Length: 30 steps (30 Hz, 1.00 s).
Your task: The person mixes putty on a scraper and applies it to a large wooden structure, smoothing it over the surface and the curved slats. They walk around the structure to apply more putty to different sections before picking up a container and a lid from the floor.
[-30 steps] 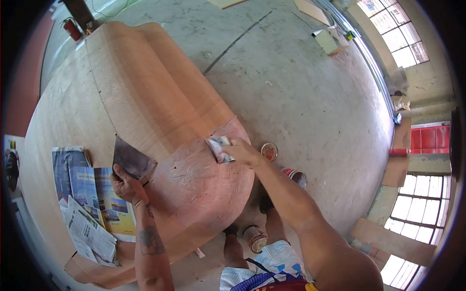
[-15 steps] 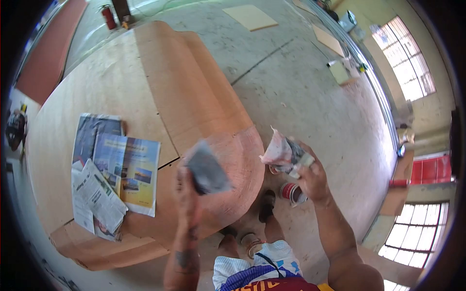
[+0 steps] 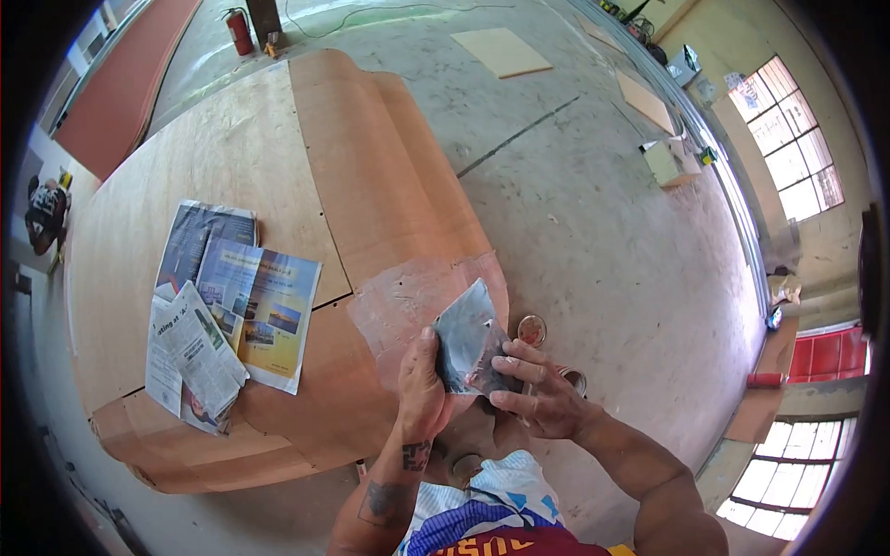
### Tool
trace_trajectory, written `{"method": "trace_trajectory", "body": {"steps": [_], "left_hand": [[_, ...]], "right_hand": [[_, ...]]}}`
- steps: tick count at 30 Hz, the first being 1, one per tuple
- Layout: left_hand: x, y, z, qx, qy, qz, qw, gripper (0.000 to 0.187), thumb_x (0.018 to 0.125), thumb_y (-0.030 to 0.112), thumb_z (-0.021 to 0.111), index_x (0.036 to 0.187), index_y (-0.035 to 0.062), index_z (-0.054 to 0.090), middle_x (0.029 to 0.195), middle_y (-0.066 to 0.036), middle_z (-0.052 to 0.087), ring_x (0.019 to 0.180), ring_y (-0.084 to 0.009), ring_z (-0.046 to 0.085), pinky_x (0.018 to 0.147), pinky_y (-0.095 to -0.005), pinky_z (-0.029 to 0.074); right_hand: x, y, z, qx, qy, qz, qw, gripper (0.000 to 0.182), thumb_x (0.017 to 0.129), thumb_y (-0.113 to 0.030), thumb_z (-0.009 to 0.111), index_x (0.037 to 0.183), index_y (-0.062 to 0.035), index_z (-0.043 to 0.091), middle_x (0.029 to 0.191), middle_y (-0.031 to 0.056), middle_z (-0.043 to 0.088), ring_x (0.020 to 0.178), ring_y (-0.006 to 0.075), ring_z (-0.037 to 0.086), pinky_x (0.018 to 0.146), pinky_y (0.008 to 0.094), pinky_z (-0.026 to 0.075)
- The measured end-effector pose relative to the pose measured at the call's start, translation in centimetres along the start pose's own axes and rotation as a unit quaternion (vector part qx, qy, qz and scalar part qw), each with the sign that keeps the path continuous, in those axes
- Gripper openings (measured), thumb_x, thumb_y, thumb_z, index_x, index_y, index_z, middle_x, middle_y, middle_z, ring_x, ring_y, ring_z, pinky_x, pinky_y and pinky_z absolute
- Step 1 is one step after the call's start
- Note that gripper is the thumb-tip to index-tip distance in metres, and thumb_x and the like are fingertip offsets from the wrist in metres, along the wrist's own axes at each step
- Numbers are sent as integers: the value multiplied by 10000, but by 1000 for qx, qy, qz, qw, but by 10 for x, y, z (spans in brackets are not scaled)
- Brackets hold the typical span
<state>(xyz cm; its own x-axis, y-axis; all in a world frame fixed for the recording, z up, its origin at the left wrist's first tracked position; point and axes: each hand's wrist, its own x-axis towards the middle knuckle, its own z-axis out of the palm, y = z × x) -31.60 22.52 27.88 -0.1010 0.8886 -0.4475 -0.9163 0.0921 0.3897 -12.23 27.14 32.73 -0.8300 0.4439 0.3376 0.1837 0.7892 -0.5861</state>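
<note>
My left hand [image 3: 423, 387] grips the near left edge of a thin grey flat plate [image 3: 464, 326], thumb along its side. My right hand [image 3: 545, 394] has its fingers on a dark, putty-smeared piece [image 3: 492, 367], which lies against the plate's right part. Pinkish putty shows where the two pieces meet; their overlap hides the exact shape of the right one. Both hands are in front of the rounded end of a large plywood form [image 3: 380, 167]. A pale pinkish filler patch [image 3: 408, 306] covers that end, partly behind the plate.
Newspaper sheets [image 3: 199, 347] lie on the form's left part. On the floor beyond my right hand are a round tin or lid [image 3: 532, 330] and a partly hidden can [image 3: 575, 378]. Boards [image 3: 502, 53] lie farther off. Another person [image 3: 46, 213] crouches at far left.
Both hands have come together over the form's rounded end. The right-hand piece moved left and now meets the grey plate, which moved right. My view has shifted slightly.
</note>
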Motion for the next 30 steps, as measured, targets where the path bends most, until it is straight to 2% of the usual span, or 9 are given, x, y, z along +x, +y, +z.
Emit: {"method": "trace_trajectory", "body": {"steps": [10, 13, 15, 17, 20, 22, 25, 28, 30], "left_hand": [[62, -74, 21, 79, 55, -1, 995, 431, 1072, 346, 459, 1286, -15, 555, 1172, -118, 665, 1045, -216, 662, 933, -373, 549], [87, -101, 34, 98, 98, -41, 989, 454, 1060, 379, 478, 1285, -6, 560, 1168, -118, 667, 1039, -218, 663, 924, -374, 551], [103, -120, 22, 93, 116, -55, 987, 473, 1049, 401, 493, 1289, -1, 562, 1171, -117, 666, 1032, -218, 663, 911, -372, 554], [117, -132, 34, 126, 173, -42, 976, 466, 1044, 411, 498, 1277, 15, 572, 1137, -99, 672, 994, -200, 662, 866, -355, 557], [130, -140, 32, 156, 232, -47, 959, 434, 1040, 430, 497, 1220, 48, 595, 1026, -63, 677, 880, -172, 658, 754, -330, 555], [144, -145, 45, 185, 302, -76, 932, 402, 1038, 466, 478, 1123, 99, 617, 806, -5, 647, 625, -146, 605, 554, -299, 491], [158, -154, 34, 150, 354, -73, 920, 376, 1046, 469, 445, 1027, 127, 599, 601, 13, 558, 420, -131, 454, 439, -274, 362], [170, -157, 26, 150, 260, -32, 953, 340, 1070, 412, 406, 1037, 112, 563, 605, -8, 559, 401, -130, 436, 395, -273, 343], [171, -158, 8, 102, 233, -2, 967, 298, 1088, 345, 379, 1072, 85, 525, 628, -29, 577, 391, -129, 447, 352, -259, 343]], "right_hand": [[-67, 118, 0, 49, 86, 62, 993, 663, 780, -5, 764, 1351, -239, 523, 1463, 118, 411, 1389, 404, 382, 1118, 529, 404], [-89, 162, -12, 80, 109, 116, 984, 620, 827, 66, 640, 1386, -163, 498, 1466, 148, 431, 1389, 389, 396, 1131, 501, 386], [-105, 201, -21, 105, 57, 253, 960, 579, 862, 74, 521, 1411, -104, 471, 1446, 179, 463, 1372, 364, 430, 1131, 472, 383], [-140, 255, 1, 210, 70, 445, 868, 555, 909, 57, 346, 1453, -20, 424, 1395, 175, 536, 1312, 264, 514, 1120, 402, 388], [-155, 359, 16, 489, 163, 564, 645, 510, 962, 3, 379, 1467, -41, 436, 1330, 115, 580, 1169, 185, 581, 1011, 347, 472], [-159, 430, 29, 505, 90, 621, 592, 472, 998, -90, 449, 1470, -90, 463, 1261, 50, 610, 1013, 126, 598, 845, 294, 527], [-163, 519, 83, 470, 36, 622, 625, 445, 1006, -214, 527, 1441, -121, 511, 1148, 40, 654, 876, 119, 597, 693, 298, 521], [-164, 585, 152, 457, 27, 595, 661, 462, 981, -282, 582, 1398, -89, 541, 1020, 64, 678, 804, 128, 603, 658, 304, 506], [-148, 607, 170, 437, 6, 568, 697, 353, 944, -123, 496, 1278, -73, 598, 922, 34, 641, 719, 118, 567, 591, 287, 471]]}}
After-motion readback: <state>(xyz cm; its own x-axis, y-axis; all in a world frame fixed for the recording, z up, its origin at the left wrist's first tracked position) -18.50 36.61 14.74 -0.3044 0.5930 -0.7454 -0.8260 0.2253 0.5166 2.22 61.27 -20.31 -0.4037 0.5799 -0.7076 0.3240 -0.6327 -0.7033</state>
